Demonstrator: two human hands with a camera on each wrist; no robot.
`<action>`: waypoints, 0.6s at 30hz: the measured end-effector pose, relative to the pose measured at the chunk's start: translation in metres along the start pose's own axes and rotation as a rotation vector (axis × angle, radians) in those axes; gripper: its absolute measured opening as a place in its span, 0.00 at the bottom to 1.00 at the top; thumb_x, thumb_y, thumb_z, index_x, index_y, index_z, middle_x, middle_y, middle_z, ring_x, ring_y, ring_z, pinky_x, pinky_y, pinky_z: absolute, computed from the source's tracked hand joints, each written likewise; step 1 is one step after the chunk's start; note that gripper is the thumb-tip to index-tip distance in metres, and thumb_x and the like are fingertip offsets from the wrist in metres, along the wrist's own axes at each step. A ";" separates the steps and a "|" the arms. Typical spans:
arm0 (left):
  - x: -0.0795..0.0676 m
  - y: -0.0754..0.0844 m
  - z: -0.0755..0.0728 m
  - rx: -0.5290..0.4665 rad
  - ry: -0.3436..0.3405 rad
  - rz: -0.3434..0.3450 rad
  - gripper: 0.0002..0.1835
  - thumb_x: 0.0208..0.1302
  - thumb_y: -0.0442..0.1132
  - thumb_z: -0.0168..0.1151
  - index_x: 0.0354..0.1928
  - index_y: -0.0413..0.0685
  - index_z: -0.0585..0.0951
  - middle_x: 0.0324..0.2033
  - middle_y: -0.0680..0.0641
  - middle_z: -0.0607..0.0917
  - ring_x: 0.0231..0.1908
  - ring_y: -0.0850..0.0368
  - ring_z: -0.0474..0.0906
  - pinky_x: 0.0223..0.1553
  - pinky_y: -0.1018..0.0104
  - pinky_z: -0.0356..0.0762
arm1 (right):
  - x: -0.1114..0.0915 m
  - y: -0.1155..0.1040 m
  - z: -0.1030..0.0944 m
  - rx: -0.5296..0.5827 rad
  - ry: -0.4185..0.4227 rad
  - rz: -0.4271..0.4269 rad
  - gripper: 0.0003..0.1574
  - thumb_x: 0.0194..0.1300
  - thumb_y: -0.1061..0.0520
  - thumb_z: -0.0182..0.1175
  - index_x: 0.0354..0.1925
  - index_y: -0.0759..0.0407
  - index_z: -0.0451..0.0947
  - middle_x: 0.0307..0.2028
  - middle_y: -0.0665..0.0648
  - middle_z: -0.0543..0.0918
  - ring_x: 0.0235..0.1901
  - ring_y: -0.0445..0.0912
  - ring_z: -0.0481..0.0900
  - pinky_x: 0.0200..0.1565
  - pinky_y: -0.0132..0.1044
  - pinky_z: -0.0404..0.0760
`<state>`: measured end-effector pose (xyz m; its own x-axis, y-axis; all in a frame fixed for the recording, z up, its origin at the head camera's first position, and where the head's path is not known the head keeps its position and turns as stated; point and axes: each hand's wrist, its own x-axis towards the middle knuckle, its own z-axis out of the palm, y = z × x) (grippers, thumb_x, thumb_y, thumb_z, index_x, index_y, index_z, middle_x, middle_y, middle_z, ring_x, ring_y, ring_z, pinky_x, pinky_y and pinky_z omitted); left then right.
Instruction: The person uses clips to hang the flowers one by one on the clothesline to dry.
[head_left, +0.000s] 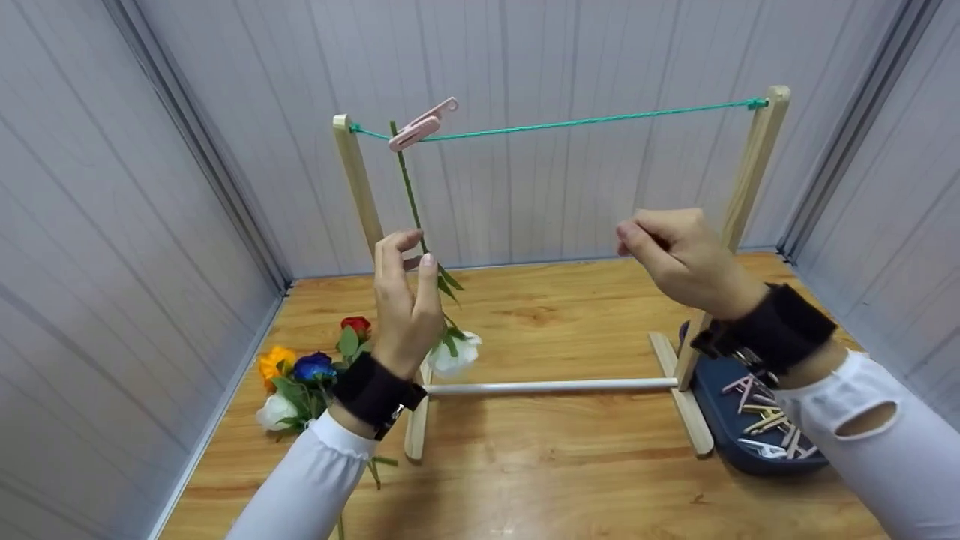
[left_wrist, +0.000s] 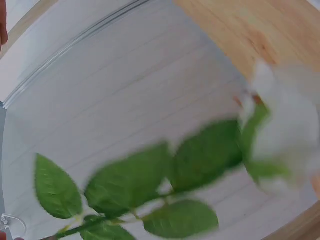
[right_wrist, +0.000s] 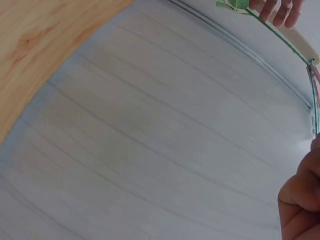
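Observation:
A white rose (head_left: 456, 354) hangs head down from the green line (head_left: 570, 126), its stem (head_left: 409, 187) held at the top by a pink clothespin (head_left: 416, 133). My left hand (head_left: 409, 300) is right beside the stem, thumb and fingers apart and loosely bent. The rose's leaves (left_wrist: 130, 180) and blurred white bloom (left_wrist: 285, 130) fill much of the left wrist view. My right hand (head_left: 679, 255) is raised in front of the right wooden post, fingers curled in, with nothing showing in it. Part of its curled fingers (right_wrist: 302, 195) appears in the right wrist view.
Red, orange, blue and white roses (head_left: 311, 367) lie on the table at the left. A dark blue bin (head_left: 720, 427) with several clothespins (head_left: 765, 420) stands by the frame's right foot. A white bar (head_left: 555, 387) joins the wooden posts (head_left: 757, 157) low down.

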<state>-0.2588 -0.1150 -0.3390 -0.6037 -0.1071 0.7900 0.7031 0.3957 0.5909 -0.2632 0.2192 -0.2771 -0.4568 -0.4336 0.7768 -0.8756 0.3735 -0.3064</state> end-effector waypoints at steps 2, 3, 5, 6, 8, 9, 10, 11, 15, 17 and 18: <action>-0.005 -0.001 -0.002 0.016 0.016 0.020 0.17 0.78 0.35 0.52 0.61 0.30 0.75 0.60 0.32 0.77 0.62 0.41 0.74 0.62 0.49 0.78 | -0.012 0.004 -0.006 -0.004 0.009 -0.008 0.20 0.75 0.73 0.55 0.28 0.61 0.84 0.18 0.52 0.78 0.17 0.32 0.58 0.24 0.27 0.63; -0.007 -0.002 -0.002 0.023 0.021 0.027 0.16 0.77 0.34 0.53 0.59 0.30 0.76 0.57 0.32 0.78 0.60 0.41 0.76 0.60 0.51 0.79 | -0.019 0.006 -0.009 -0.008 0.013 -0.007 0.21 0.75 0.73 0.56 0.27 0.60 0.84 0.17 0.51 0.77 0.16 0.31 0.58 0.23 0.27 0.62; -0.013 -0.003 -0.004 0.024 0.016 0.037 0.13 0.77 0.34 0.53 0.55 0.30 0.76 0.53 0.33 0.80 0.55 0.43 0.77 0.56 0.55 0.78 | -0.032 0.011 -0.016 -0.018 0.024 -0.006 0.21 0.74 0.73 0.58 0.25 0.58 0.84 0.16 0.50 0.75 0.16 0.31 0.59 0.21 0.26 0.61; -0.016 -0.004 -0.004 0.024 0.009 0.039 0.12 0.77 0.33 0.53 0.53 0.30 0.76 0.51 0.34 0.80 0.52 0.44 0.78 0.53 0.58 0.78 | -0.040 0.014 -0.020 -0.028 0.022 0.009 0.22 0.73 0.73 0.58 0.24 0.57 0.84 0.15 0.49 0.74 0.16 0.31 0.59 0.21 0.26 0.61; -0.022 -0.006 -0.006 0.015 -0.013 0.041 0.10 0.77 0.32 0.53 0.50 0.30 0.77 0.45 0.35 0.81 0.46 0.47 0.78 0.49 0.62 0.77 | -0.055 0.020 -0.027 -0.049 0.030 0.029 0.22 0.72 0.73 0.60 0.24 0.54 0.83 0.16 0.47 0.75 0.16 0.30 0.60 0.20 0.26 0.61; -0.025 -0.007 -0.006 0.011 -0.023 0.041 0.09 0.77 0.32 0.53 0.48 0.30 0.77 0.43 0.36 0.81 0.44 0.49 0.78 0.47 0.63 0.77 | -0.063 0.023 -0.030 -0.065 0.029 0.049 0.22 0.71 0.73 0.61 0.24 0.53 0.83 0.17 0.46 0.75 0.16 0.30 0.61 0.20 0.25 0.61; -0.028 -0.008 -0.007 0.006 -0.035 0.041 0.08 0.77 0.31 0.53 0.47 0.30 0.77 0.41 0.37 0.81 0.42 0.51 0.77 0.46 0.64 0.76 | -0.070 0.026 -0.034 -0.074 0.023 0.070 0.22 0.71 0.73 0.61 0.24 0.53 0.83 0.17 0.44 0.75 0.16 0.29 0.61 0.20 0.26 0.62; -0.030 -0.009 -0.008 0.007 -0.046 0.040 0.08 0.78 0.31 0.53 0.46 0.31 0.78 0.40 0.38 0.80 0.41 0.52 0.76 0.45 0.65 0.75 | -0.078 0.030 -0.037 -0.092 0.013 0.097 0.22 0.70 0.74 0.62 0.24 0.52 0.83 0.17 0.42 0.75 0.16 0.28 0.61 0.20 0.25 0.62; -0.040 -0.014 -0.013 0.007 -0.093 0.038 0.07 0.79 0.30 0.53 0.45 0.32 0.79 0.37 0.41 0.81 0.38 0.56 0.75 0.43 0.68 0.75 | -0.106 0.043 -0.046 -0.147 -0.041 0.213 0.21 0.70 0.73 0.63 0.26 0.52 0.85 0.19 0.37 0.74 0.17 0.28 0.64 0.22 0.25 0.64; -0.045 -0.017 -0.015 0.014 -0.121 0.040 0.07 0.80 0.29 0.52 0.44 0.33 0.79 0.35 0.42 0.81 0.36 0.57 0.76 0.42 0.68 0.75 | -0.118 0.049 -0.049 -0.179 -0.068 0.256 0.20 0.70 0.72 0.64 0.27 0.52 0.86 0.20 0.36 0.74 0.18 0.29 0.64 0.22 0.26 0.63; -0.048 -0.019 -0.016 0.017 -0.134 0.041 0.07 0.80 0.29 0.53 0.42 0.34 0.80 0.34 0.42 0.82 0.36 0.57 0.76 0.41 0.68 0.75 | -0.123 0.052 -0.049 -0.187 -0.086 0.283 0.20 0.71 0.72 0.64 0.26 0.51 0.85 0.20 0.36 0.74 0.18 0.30 0.64 0.22 0.27 0.64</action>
<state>-0.2370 -0.1321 -0.3849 -0.6199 0.0315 0.7840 0.7224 0.4131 0.5546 -0.2446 0.3324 -0.3617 -0.6957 -0.3562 0.6238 -0.6723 0.6288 -0.3907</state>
